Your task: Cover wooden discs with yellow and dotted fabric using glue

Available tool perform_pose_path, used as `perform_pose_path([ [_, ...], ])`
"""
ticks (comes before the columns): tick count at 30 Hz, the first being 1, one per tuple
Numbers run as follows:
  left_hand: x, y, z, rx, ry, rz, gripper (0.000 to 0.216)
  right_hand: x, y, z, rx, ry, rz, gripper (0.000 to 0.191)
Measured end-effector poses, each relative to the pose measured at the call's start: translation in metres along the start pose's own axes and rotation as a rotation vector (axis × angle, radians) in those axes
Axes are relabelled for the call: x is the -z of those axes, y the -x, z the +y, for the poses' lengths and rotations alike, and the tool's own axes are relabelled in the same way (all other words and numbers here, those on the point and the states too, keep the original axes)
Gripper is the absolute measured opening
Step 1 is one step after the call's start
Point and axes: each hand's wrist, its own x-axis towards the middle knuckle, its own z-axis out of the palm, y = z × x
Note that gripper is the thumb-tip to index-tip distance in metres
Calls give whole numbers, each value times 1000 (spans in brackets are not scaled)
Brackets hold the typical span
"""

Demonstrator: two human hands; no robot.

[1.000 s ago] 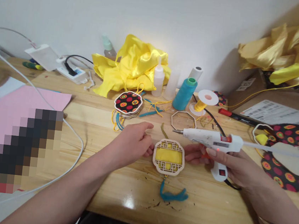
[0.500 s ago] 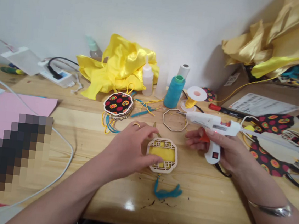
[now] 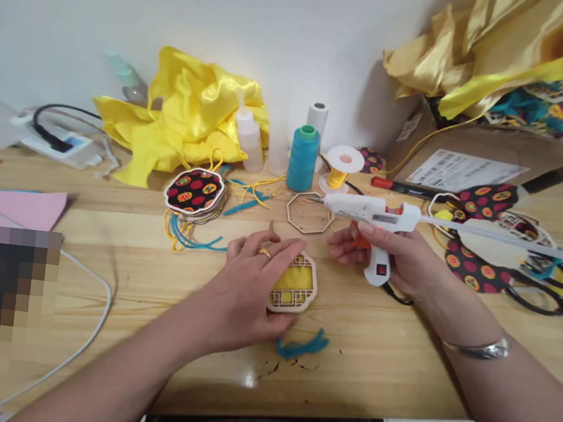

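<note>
My left hand (image 3: pixel 246 288) lies over the left part of a wooden lattice ornament (image 3: pixel 296 285) with yellow cloth inside, fingers curled round its edge. A teal tassel (image 3: pixel 301 346) trails from the ornament toward me on the wooden table (image 3: pixel 387 356). My right hand (image 3: pixel 397 260) grips a white hot glue gun (image 3: pixel 371 215) just right of the ornament, its nozzle pointing left over an empty octagonal wooden frame (image 3: pixel 309 212).
A stack of finished ornaments with black floral cloth (image 3: pixel 194 192) lies left of centre. Yellow satin (image 3: pixel 185 117), glue bottles (image 3: pixel 246 139), a teal thread cone (image 3: pixel 302 158) and a yellow spool (image 3: pixel 340 169) stand at the back. Floral cloth and scissors (image 3: pixel 539 292) lie right, a cardboard box (image 3: pixel 467 165) behind.
My left hand moved from beside the ornament onto it and closed on its edge. The ornament and tassel shifted a little. My right hand kept hold of the glue gun.
</note>
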Motion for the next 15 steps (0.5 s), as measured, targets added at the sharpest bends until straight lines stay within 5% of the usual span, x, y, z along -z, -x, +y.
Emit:
perform_pose_path([
  [15, -4, -1, -2, 61, 92, -50, 81, 1, 1, 0, 17, 21, 4, 27],
])
